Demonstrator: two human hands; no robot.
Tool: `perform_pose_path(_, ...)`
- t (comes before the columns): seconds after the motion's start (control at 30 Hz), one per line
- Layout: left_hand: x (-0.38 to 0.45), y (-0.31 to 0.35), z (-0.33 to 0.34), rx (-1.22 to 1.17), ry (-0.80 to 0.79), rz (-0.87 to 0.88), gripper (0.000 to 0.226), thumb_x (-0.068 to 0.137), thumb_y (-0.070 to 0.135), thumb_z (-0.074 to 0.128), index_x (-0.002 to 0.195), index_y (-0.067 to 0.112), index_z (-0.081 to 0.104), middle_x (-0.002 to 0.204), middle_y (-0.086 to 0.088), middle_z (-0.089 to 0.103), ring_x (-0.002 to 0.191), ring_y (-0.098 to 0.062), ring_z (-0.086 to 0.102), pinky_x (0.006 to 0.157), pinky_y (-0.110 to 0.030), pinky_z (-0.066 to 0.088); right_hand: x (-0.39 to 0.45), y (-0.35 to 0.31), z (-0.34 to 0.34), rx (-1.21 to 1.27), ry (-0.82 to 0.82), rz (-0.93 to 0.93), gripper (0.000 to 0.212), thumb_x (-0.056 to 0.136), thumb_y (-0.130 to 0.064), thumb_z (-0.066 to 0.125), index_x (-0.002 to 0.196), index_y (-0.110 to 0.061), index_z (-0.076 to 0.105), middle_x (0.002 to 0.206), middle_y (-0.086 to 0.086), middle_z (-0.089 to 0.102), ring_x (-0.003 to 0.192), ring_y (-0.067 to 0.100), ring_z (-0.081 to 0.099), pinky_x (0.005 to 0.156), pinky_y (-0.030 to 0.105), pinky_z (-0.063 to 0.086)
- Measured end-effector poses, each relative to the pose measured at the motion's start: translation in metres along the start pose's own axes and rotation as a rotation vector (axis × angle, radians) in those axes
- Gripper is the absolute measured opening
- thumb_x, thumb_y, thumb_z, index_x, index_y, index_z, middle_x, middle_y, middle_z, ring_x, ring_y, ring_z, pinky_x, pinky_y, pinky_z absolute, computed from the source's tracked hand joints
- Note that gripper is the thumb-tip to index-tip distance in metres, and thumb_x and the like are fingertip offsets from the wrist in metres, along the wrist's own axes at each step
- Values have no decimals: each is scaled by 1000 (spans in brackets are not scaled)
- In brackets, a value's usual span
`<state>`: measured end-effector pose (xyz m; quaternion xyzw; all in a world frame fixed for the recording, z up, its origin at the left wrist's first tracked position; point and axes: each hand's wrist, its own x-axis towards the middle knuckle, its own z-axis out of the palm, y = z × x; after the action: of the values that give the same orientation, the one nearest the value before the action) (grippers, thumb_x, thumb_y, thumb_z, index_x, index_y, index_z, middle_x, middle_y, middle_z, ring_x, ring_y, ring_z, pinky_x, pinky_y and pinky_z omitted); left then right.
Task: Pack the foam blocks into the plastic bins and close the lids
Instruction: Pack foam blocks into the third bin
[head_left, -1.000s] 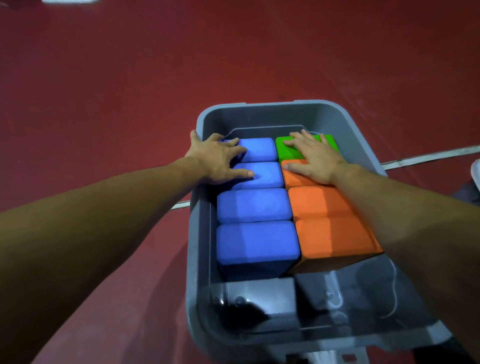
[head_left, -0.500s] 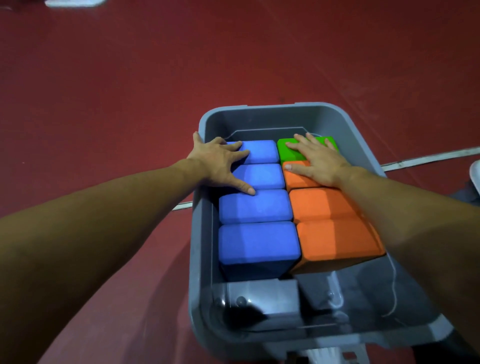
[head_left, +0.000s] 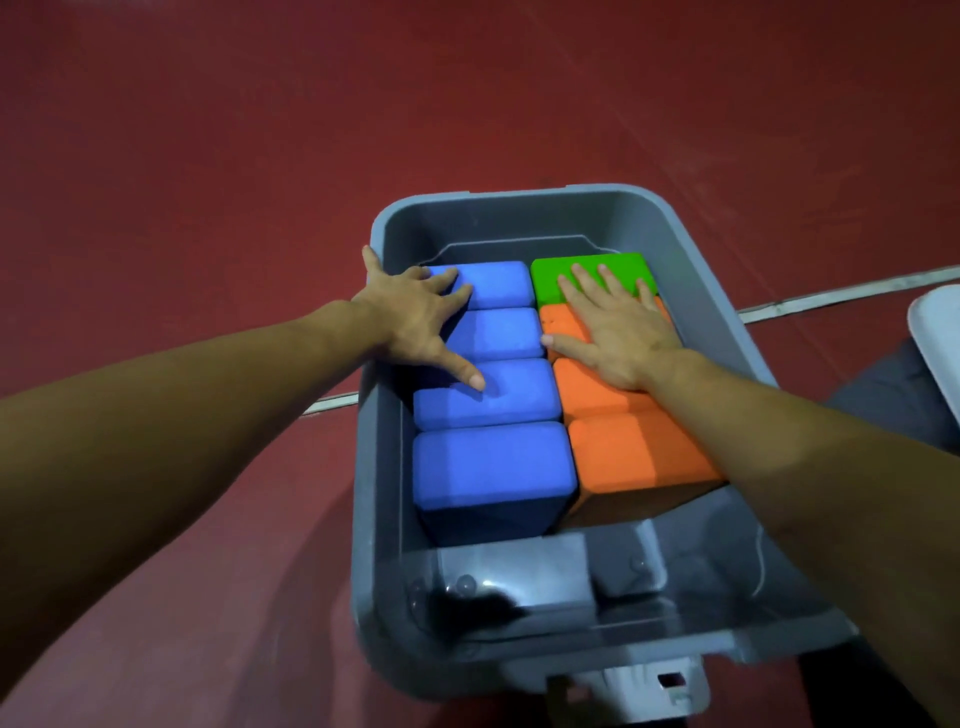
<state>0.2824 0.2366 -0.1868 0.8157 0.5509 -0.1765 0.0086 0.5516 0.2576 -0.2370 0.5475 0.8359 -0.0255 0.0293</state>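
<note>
No writing is legible. Left hand (head_left: 415, 322) lies flat, spread on blue blocks (head_left: 488, 395); right hand (head_left: 618, 332) flat across green block (head_left: 618, 265) and orange blocks (head_left: 634, 457) in the gray bin (head_left: 374, 519).

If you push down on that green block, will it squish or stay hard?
Probably squish a little: the green block has the matte, grainy look of foam, and the right hand lies flat on it. It likely weighs little for its size. It should not slide or tip, since it sits wedged between the bin wall and the neighbouring blocks.
</note>
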Motion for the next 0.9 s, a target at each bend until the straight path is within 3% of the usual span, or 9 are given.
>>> perform_pose_path(0.17,0,9,5,83,-84,-5,164,22,111,18,155,19,-6,164,-6,-7,149,-36,8,95,-86,3,0,-2,3,18,41,-6,102,72,-85,6,157,-29,9,165,-5,3,152,21,2,119,56,8)
perform_pose_path(0.4,-1,10,6,63,-78,-14,163,22,111,20,155,21,-4,164,-3,-4,148,-35,11,97,-85,3,-1,-6,-2,-20,19,39,89,84,-80,21,157,-30,9,165,-7,3,152,20,5,119,52,12)
perform_pose_path(0.47,-5,12,4,42,-99,-27,162,22,110,25,155,22,0,164,-2,1,148,-31,15,99,-84,5,-2,-10,-7,-29,-34,59,88,85,-80,21,157,-30,8,165,-6,2,152,21,5,119,53,13)
perform_pose_path(0.57,-13,21,-5,-4,-108,-37,154,28,105,43,153,19,15,159,-2,24,141,-29,33,103,-77,17,-14,-19,-17,-5,-91,109,92,84,-81,26,157,-27,8,165,-4,5,151,23,8,118,56,14)
perform_pose_path(0.73,-41,36,-32,-74,12,0,118,46,96,53,133,19,42,141,-7,47,125,-32,51,97,-50,47,-65,-28,-64,-12,-31,79,99,81,-80,39,157,-25,8,165,0,9,151,22,12,118,56,15)
perform_pose_path(0.8,-59,45,-56,-99,99,6,107,47,97,46,121,19,48,131,-7,53,118,-32,55,92,-47,51,-92,-23,-96,-48,1,79,97,83,-79,40,157,-25,9,165,0,9,150,21,13,118,56,17)
perform_pose_path(0.9,-92,65,-107,-147,166,15,104,61,89,54,135,16,46,137,-10,52,124,-33,52,99,-47,47,-139,-12,-152,-55,57,144,100,80,-81,42,157,-26,8,165,-1,8,150,21,12,118,55,15)
